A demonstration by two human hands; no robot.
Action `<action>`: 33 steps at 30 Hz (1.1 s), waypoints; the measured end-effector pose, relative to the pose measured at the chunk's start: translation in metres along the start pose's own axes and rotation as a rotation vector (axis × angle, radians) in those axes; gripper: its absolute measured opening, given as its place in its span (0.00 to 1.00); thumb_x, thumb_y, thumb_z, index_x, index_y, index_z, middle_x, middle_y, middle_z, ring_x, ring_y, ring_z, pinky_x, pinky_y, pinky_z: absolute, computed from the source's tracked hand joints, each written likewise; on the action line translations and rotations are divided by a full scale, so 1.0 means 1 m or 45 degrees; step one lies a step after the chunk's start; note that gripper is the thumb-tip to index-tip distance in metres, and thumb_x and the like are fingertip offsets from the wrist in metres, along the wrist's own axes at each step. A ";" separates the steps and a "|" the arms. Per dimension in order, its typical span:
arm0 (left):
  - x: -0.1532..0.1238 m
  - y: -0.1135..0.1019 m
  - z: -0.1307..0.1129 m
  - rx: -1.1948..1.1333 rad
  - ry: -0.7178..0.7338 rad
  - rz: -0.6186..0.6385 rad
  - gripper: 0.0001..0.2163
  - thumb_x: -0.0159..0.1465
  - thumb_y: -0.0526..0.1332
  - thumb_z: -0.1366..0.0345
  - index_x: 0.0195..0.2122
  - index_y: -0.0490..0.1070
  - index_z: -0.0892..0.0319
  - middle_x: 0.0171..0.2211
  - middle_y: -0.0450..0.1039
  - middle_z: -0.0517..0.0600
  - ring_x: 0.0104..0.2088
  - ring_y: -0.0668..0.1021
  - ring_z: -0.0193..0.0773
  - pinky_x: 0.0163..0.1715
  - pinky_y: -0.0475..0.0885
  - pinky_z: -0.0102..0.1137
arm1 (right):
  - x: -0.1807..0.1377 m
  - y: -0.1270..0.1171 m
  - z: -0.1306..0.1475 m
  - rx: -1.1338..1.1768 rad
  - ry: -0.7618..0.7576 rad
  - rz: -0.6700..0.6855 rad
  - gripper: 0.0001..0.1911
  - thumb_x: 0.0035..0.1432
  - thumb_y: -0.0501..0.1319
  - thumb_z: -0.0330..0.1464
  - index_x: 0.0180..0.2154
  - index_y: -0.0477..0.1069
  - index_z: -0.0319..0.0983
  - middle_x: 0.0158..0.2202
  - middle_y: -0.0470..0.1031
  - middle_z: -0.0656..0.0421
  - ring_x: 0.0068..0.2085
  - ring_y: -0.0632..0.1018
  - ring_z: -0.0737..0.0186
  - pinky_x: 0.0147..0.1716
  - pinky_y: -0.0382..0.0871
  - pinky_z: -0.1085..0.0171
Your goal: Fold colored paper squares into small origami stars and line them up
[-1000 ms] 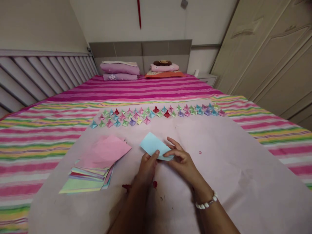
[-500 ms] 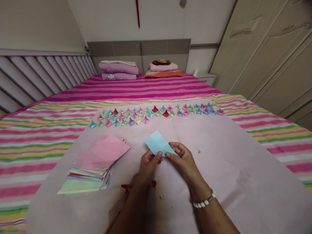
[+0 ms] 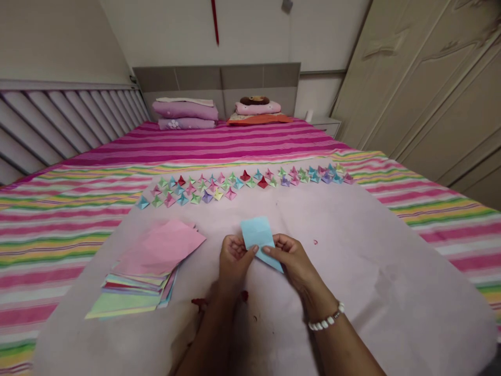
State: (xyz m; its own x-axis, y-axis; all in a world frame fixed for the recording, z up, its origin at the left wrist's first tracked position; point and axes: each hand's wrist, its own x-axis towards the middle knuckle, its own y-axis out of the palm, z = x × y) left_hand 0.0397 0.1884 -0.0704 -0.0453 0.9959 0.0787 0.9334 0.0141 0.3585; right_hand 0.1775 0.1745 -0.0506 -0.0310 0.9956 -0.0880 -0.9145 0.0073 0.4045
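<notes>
A folded sheet of light blue paper [image 3: 258, 234] is held up in front of me between both hands. My left hand [image 3: 235, 260] pinches its left edge, thumb on the near face and fingers curled behind. From the other side my right hand [image 3: 290, 257] grips the right edge, its thumb lying on the paper close to the left thumb. One lower corner of the sheet points down beside the right hand. To the left of my hands lies a pile of coloured paper squares [image 3: 168, 245], pink on top, green and yellow below.
Several rows of small folded paper pieces [image 3: 206, 196] line the far edge of the pale board [image 3: 352, 271]. Red scraps [image 3: 199, 302] lie near my left forearm. Striped bedding [image 3: 426, 209] surrounds the board, with folded purple bedding [image 3: 186, 109] at the headboard.
The blue paper has been turned in my hands, from slanting left to more upright, with a corner now pointing down by the right hand. My view has shifted slightly.
</notes>
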 end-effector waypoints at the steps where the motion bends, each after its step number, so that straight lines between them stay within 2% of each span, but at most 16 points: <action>1: 0.000 0.000 0.001 -0.002 0.015 0.011 0.17 0.49 0.70 0.67 0.27 0.58 0.57 0.25 0.71 0.43 0.26 0.73 0.29 0.28 0.67 0.25 | 0.000 0.001 0.000 0.014 -0.001 0.004 0.12 0.38 0.74 0.34 0.28 0.76 0.39 0.25 0.78 0.61 0.26 0.75 0.66 0.29 0.68 0.66; 3: -0.002 0.001 0.000 -0.008 0.033 0.051 0.15 0.50 0.69 0.67 0.26 0.59 0.58 0.26 0.71 0.43 0.26 0.73 0.29 0.28 0.67 0.24 | 0.001 0.001 -0.001 0.036 -0.007 -0.001 0.13 0.38 0.73 0.34 0.29 0.77 0.39 0.27 0.79 0.60 0.27 0.75 0.65 0.31 0.69 0.66; 5: -0.003 0.003 -0.001 -0.015 0.044 0.077 0.13 0.50 0.69 0.68 0.31 0.65 0.58 0.27 0.72 0.44 0.28 0.74 0.29 0.30 0.68 0.25 | 0.001 0.001 -0.001 0.035 -0.011 0.005 0.13 0.40 0.73 0.35 0.30 0.78 0.39 0.28 0.79 0.59 0.28 0.76 0.64 0.32 0.69 0.64; 7: -0.004 0.005 -0.003 -0.031 0.044 0.087 0.18 0.48 0.70 0.68 0.40 0.68 0.58 0.31 0.74 0.46 0.31 0.76 0.32 0.33 0.69 0.27 | 0.000 0.001 -0.001 0.014 -0.028 0.031 0.14 0.41 0.72 0.36 0.32 0.78 0.39 0.28 0.79 0.59 0.29 0.76 0.62 0.32 0.70 0.63; 9: -0.003 0.005 -0.004 -0.052 0.017 0.101 0.22 0.48 0.70 0.68 0.45 0.69 0.58 0.34 0.76 0.49 0.34 0.77 0.35 0.36 0.70 0.29 | 0.000 0.001 -0.001 -0.009 -0.058 0.059 0.14 0.42 0.71 0.36 0.33 0.78 0.39 0.29 0.79 0.59 0.29 0.76 0.61 0.32 0.70 0.62; 11: -0.002 0.004 -0.003 -0.047 0.005 0.116 0.20 0.48 0.70 0.68 0.43 0.72 0.58 0.35 0.76 0.50 0.35 0.77 0.36 0.37 0.71 0.30 | 0.000 0.001 -0.002 -0.030 -0.088 0.069 0.12 0.43 0.71 0.35 0.33 0.78 0.39 0.30 0.79 0.59 0.29 0.76 0.62 0.31 0.69 0.63; 16: -0.001 0.001 -0.002 0.066 0.090 0.105 0.09 0.47 0.70 0.67 0.31 0.77 0.59 0.35 0.75 0.50 0.36 0.75 0.36 0.35 0.70 0.28 | 0.003 -0.001 -0.006 -0.045 -0.108 0.032 0.12 0.42 0.71 0.35 0.32 0.76 0.39 0.29 0.78 0.59 0.29 0.76 0.63 0.30 0.70 0.64; 20: -0.003 0.000 -0.005 0.125 -0.101 0.145 0.07 0.50 0.68 0.64 0.29 0.77 0.61 0.24 0.74 0.47 0.27 0.74 0.33 0.28 0.68 0.26 | 0.006 -0.001 -0.009 -0.031 -0.157 -0.053 0.23 0.38 0.73 0.33 0.40 0.74 0.41 0.32 0.78 0.59 0.31 0.76 0.62 0.32 0.72 0.64; 23: -0.003 0.000 -0.008 0.083 -0.138 0.164 0.07 0.51 0.68 0.63 0.29 0.76 0.61 0.23 0.75 0.47 0.26 0.74 0.33 0.29 0.68 0.27 | 0.006 -0.001 -0.008 -0.032 -0.130 -0.051 0.29 0.36 0.74 0.32 0.44 0.72 0.41 0.35 0.77 0.59 0.32 0.76 0.62 0.32 0.71 0.64; 27: -0.002 -0.001 -0.007 0.048 -0.110 0.236 0.14 0.49 0.69 0.65 0.38 0.75 0.59 0.24 0.73 0.45 0.27 0.73 0.31 0.29 0.67 0.26 | 0.003 0.000 -0.006 -0.007 -0.010 0.082 0.17 0.38 0.73 0.35 0.33 0.75 0.39 0.27 0.77 0.60 0.28 0.75 0.63 0.30 0.69 0.64; 30: -0.001 -0.003 -0.004 0.075 -0.133 0.283 0.23 0.49 0.70 0.65 0.47 0.72 0.59 0.21 0.68 0.42 0.23 0.70 0.29 0.25 0.62 0.24 | 0.003 0.000 -0.005 0.047 -0.004 -0.015 0.14 0.35 0.74 0.35 0.25 0.72 0.39 0.21 0.73 0.64 0.22 0.71 0.67 0.23 0.66 0.67; 33: 0.000 -0.005 0.000 0.096 -0.142 0.303 0.28 0.49 0.70 0.66 0.52 0.68 0.58 0.20 0.66 0.40 0.22 0.67 0.27 0.24 0.60 0.24 | 0.004 -0.002 -0.006 0.085 -0.002 -0.057 0.14 0.34 0.74 0.34 0.22 0.71 0.39 0.19 0.72 0.65 0.20 0.69 0.68 0.21 0.64 0.68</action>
State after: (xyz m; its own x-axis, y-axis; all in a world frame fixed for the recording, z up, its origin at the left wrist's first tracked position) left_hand 0.0352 0.1882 -0.0720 0.2137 0.9757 0.0482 0.9371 -0.2187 0.2719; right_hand 0.1766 0.1776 -0.0568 0.0099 0.9944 -0.1055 -0.8859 0.0576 0.4602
